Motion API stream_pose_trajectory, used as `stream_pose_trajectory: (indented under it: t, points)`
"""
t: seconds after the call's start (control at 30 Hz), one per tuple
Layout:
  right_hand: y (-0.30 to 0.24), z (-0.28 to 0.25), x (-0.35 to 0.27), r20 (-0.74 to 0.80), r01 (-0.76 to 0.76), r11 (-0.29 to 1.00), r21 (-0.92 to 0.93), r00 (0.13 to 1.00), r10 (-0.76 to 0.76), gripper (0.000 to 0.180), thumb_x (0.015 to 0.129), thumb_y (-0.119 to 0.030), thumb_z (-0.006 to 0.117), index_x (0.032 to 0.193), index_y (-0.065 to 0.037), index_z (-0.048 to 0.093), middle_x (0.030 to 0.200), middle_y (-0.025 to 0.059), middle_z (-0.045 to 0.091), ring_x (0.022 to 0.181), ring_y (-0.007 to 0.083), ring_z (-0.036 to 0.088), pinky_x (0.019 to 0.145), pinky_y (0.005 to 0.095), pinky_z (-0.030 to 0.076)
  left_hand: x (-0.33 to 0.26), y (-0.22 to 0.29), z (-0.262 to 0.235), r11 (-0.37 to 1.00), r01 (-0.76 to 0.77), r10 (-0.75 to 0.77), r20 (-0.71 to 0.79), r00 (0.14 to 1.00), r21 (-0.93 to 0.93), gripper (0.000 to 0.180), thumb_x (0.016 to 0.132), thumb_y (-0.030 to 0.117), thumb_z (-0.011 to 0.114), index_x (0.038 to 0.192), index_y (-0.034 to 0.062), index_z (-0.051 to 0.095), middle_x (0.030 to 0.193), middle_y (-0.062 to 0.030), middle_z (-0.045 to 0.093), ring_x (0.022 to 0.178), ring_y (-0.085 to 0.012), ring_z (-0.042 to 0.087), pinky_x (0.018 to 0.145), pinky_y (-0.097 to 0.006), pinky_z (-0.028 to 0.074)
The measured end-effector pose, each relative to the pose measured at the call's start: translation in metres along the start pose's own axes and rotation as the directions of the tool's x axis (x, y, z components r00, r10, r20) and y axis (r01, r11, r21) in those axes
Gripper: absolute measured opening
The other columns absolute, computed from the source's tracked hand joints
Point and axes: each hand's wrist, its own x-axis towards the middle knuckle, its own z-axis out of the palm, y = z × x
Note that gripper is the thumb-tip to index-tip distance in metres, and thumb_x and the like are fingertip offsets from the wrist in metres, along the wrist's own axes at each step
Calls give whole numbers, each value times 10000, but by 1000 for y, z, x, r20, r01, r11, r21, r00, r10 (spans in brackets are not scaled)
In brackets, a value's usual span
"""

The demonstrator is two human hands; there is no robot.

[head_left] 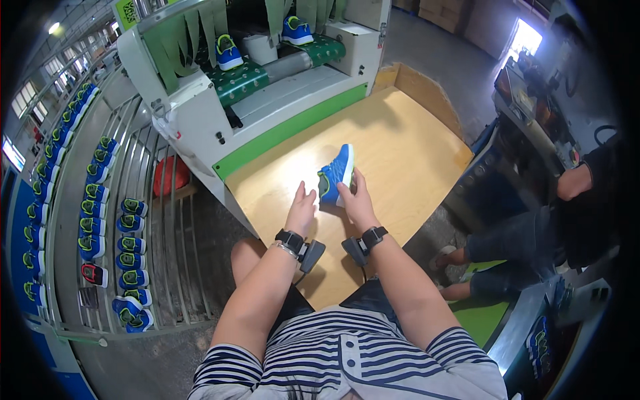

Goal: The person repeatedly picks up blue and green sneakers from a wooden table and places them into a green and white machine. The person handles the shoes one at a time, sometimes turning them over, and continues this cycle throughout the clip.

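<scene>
A blue sneaker [339, 167] with lime-green lining and a white sole is over the wooden table in front of me, its toe pointing away. My right hand [358, 202] is closed around its heel end from the right, with the thumb over the shoe's edge. My left hand [303, 209] is just left of the heel, fingers apart and holding nothing; a small gap seems to separate it from the shoe. Both wrists carry black straps with small dark boxes.
Beyond the wooden table [400, 143] stands a machine with a green conveyor belt [241, 81], carrying two more blue sneakers [229, 53] under hanging strips. At left, a metal rack [70, 267] holds rows of similar shoes. Another person's hand [575, 181] is at right, beside dark machinery.
</scene>
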Motion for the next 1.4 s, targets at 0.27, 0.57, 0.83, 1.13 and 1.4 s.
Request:
stream_pose_trajectory:
  t: [0.27,0.57,0.83,1.13,1.4]
  points:
    - [-21,0,-65,325,-351,844,406,918,226,374,1061,-109,439,1419,-20,499,1359,155,589,1228,246,592,1029,344,480,-68,27,26,785,-277,427,-160,890,554,695,905,155,723,1483,29,359,1236,-133,507,1067,-256,547,973,-399,462]
    - [-28,19,-90,201,204,952,-230,967,-159,415,937,29,513,1345,-35,558,1307,218,573,1241,372,529,1078,422,429,-59,4,19,657,-394,542,-39,840,643,713,826,81,714,1457,50,383,1539,-265,305,1442,-414,311,1191,-473,274]
    - [-22,14,-86,233,-29,998,61,972,14,302,991,-56,553,1287,-12,597,1192,152,627,1110,230,630,971,335,502,-58,6,19,672,-410,547,-40,836,617,669,841,94,694,1437,44,395,1526,-284,327,1433,-429,322,1187,-487,267]
    - [-23,11,-87,251,-66,994,92,967,41,302,981,-46,552,1277,-6,595,1199,148,618,1130,226,630,990,330,502,-59,7,21,638,-432,574,-20,819,637,658,828,74,704,1419,34,417,1515,-267,351,1431,-408,345,1183,-468,288]
    - [-17,12,-87,231,-19,999,30,973,11,309,969,-50,553,1272,-18,600,1207,164,610,1122,252,630,988,342,503,-59,6,20,634,-456,585,-1,811,625,652,833,96,688,1418,34,408,1497,-301,357,1425,-447,323,1178,-507,262]
